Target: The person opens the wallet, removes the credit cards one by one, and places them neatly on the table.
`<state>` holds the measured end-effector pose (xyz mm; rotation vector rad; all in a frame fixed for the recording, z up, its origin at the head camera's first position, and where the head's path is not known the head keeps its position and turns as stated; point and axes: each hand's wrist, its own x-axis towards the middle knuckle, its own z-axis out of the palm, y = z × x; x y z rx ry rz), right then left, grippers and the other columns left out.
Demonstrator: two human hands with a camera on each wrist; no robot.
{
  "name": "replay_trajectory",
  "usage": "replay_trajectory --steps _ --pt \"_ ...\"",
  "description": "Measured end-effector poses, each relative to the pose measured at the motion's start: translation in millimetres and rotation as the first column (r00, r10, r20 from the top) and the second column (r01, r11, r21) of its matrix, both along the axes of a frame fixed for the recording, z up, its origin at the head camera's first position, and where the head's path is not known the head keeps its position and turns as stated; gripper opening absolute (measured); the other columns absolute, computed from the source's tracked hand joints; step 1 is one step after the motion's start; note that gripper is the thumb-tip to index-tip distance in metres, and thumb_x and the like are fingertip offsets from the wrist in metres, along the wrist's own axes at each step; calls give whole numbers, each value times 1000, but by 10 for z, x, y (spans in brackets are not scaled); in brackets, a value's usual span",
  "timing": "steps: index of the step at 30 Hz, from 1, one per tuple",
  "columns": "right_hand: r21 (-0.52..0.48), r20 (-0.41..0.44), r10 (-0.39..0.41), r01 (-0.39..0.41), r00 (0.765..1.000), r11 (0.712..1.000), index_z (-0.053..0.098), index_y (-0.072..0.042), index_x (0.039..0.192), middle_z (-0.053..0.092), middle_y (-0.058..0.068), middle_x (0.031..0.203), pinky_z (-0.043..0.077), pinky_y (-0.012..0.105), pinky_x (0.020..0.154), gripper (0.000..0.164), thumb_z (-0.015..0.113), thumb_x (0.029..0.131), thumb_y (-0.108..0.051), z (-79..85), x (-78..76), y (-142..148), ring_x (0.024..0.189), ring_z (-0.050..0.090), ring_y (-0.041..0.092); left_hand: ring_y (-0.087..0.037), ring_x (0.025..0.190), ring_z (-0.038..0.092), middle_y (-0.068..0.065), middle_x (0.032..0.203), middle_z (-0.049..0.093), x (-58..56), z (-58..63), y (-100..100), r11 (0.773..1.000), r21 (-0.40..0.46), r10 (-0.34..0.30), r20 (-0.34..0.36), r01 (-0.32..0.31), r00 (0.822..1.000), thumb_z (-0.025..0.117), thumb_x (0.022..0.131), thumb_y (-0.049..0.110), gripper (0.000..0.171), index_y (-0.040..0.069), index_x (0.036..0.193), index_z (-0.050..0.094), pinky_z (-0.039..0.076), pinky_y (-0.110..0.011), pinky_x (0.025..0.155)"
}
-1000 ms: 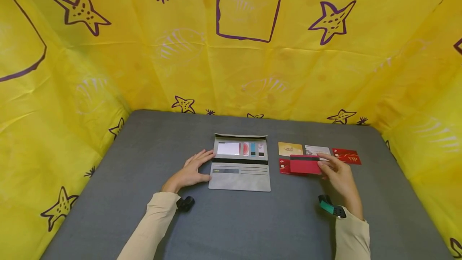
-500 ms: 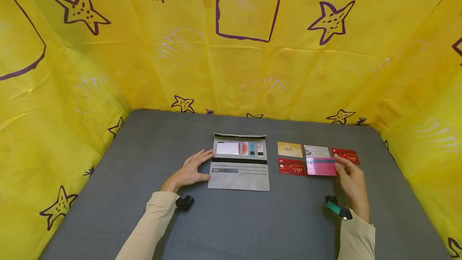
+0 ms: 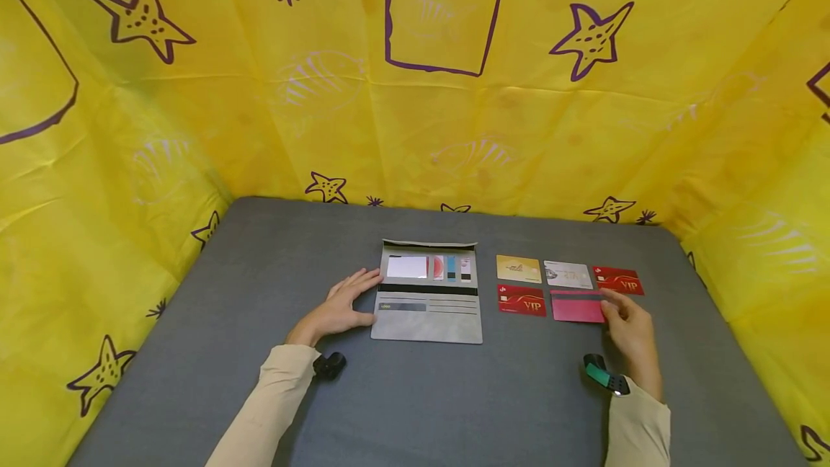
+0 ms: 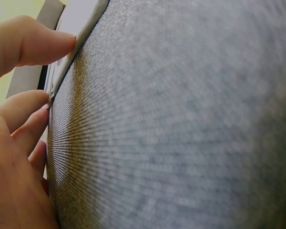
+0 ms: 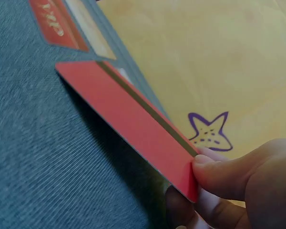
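Note:
My right hand [image 3: 630, 330] pinches a pink-red card [image 3: 576, 306] with a dark stripe by its right end. In the right wrist view the thumb lies on top of the card [image 5: 128, 124], which is tilted with a shadow beneath it. A grey wallet [image 3: 428, 326] lies unfolded on the table, with a white card and several other cards in its upper half. My left hand [image 3: 333, 312] rests beside the wallet, thumb and fingertips touching its left edge; the left wrist view shows these fingers [image 4: 24, 107] mostly straight against the rim.
Left of the held card is a red VIP card [image 3: 521, 300]. Behind lie a gold card [image 3: 519, 269], a silver card [image 3: 567, 274] and another red VIP card [image 3: 619, 281]. Yellow patterned cloth [image 3: 415, 143] walls in the grey table [image 3: 454, 409] at back and sides.
My right hand has carried the pink-red card rightward from over the left red VIP card, then slightly toward me, uncovering the silver card. The left hand has stayed at the wallet.

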<state>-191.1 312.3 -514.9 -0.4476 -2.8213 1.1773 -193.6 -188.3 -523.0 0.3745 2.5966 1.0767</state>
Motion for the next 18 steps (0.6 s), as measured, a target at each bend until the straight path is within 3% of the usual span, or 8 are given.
replay_trajectory --steps 4,8,12,18 --pt "60 -33 34 -32 999 998 59 1 131 67 28 96 41 35 74 36 49 102 -17 -40 -7 -12 86 58 33 -35 155 12 -8 164 29 2 3 2 1000 1 0 -2 0 1000 68 80 19 80 12 153 38 4 -62 119" --pt "94 -41 42 -38 998 995 59 2 129 67 32 107 42 44 80 36 51 101 -17 -40 -8 -11 98 59 44 -35 155 12 -8 164 29 2 2 4 1000 4 2 -5 -2 1000 68 80 18 80 11 153 38 5 -62 119" --pt "145 23 95 -97 995 985 55 6 130 64 32 110 43 45 80 45 59 98 -25 -3 0 9 98 58 44 -35 155 12 -9 164 29 3 5 5 1000 11 -2 -6 2 1000 69 80 18 80 11 153 38 4 -62 119" --pt "151 109 213 -228 971 962 49 13 133 59 34 116 43 37 77 64 70 91 -30 31 -14 27 97 57 39 -35 155 11 -9 164 29 3 9 4 1000 14 -2 -2 2 1000 68 80 19 80 11 153 38 4 -63 119"
